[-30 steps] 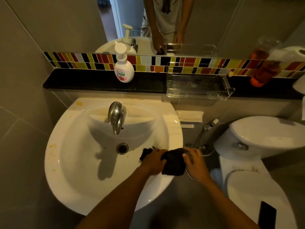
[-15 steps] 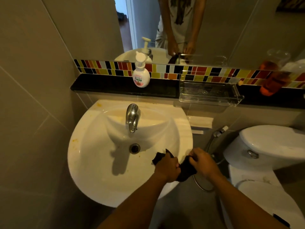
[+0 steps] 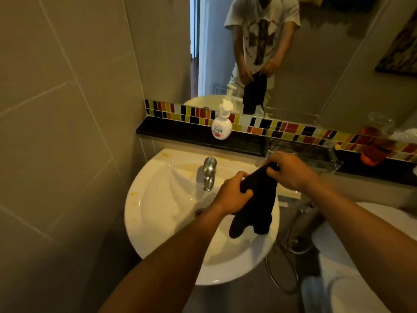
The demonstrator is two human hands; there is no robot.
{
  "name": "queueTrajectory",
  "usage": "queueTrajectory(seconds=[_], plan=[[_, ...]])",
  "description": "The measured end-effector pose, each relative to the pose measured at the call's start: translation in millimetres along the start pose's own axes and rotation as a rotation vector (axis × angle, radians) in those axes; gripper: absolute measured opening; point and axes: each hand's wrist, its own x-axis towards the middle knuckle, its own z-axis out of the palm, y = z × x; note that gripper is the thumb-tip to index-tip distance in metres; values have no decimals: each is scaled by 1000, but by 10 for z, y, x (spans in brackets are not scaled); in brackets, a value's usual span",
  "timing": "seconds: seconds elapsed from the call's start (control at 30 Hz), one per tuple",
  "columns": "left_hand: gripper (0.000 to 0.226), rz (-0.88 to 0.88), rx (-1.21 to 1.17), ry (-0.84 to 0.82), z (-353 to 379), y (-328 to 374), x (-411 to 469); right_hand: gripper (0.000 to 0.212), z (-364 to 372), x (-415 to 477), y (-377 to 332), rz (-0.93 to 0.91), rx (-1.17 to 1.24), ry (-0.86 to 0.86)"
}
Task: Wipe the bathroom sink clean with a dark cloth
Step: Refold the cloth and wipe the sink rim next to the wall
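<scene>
A white round sink (image 3: 158,213) with yellow-orange stains on its left rim and back ledge sits below a chrome tap (image 3: 208,172). Above the right half of the basin hangs a dark cloth (image 3: 257,206), stretched between both hands. My left hand (image 3: 232,195) grips its lower left part. My right hand (image 3: 286,170) pinches its top corner, higher and further back. The cloth's lower end dangles over the sink's right rim. The drain (image 3: 199,211) is partly hidden by my left wrist.
A white pump soap bottle (image 3: 221,125) stands on the black ledge (image 3: 180,134) behind the sink. A clear plastic tray (image 3: 316,154) and an orange bottle (image 3: 374,147) sit further right. A toilet (image 3: 372,256) and spray hose (image 3: 302,213) are at right. A tiled wall (image 3: 67,132) is close on the left.
Both hands lifted the cloth from the sink's front right rim and pulled it open, so it now hangs stretched above the basin. My view tilted up toward the mirror.
</scene>
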Motion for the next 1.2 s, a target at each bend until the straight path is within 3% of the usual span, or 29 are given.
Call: queueTrajectory(seconds=[0.2, 0.37, 0.5, 0.57, 0.63, 0.7, 0.77, 0.87, 1.0, 1.1, 1.2], plan=[[31, -4, 268, 70, -952, -7, -262, 15, -379, 367, -737, -138, 8, 65], [26, -120, 296, 154, -1701, -175, -726, 16, -440, 632, -1190, -210, 40, 120], [28, -227, 251, 174, -2143, -208, -1099, 11, -355, 709, -1545, -196, 76, 47], [18, -253, 223, 213, -2326, -202, -1304, 10, -289, 747, -1683, -187, 87, -3], [13, -271, 240, 234, -2489, -200, -1503, 9, -243, 775, -1792, -173, 70, -96], [14, -338, 269, 184, -2627, -220, -1706, 8, -183, 762, -1885, -131, 88, -306], [12, -458, 249, 48, -2707, -266, -1911, 12, -88, 702, -1944, -19, 167, -605], [11, -655, 202, -229, -2725, -414, -2158, 38, 140, 626, -1960, 108, 155, -903], [21, -845, 86, -401, -2578, -765, -2355, 42, 553, 499, -2021, 146, 36, -1108], [39, -920, 78, -375, -2417, -1014, -2438, 41, 846, 425, -1994, 194, -48, -1200], [41, -934, 46, -319, -2354, -1247, -2443, 27, 1055, 406, -1938, 193, -50, -1250]])
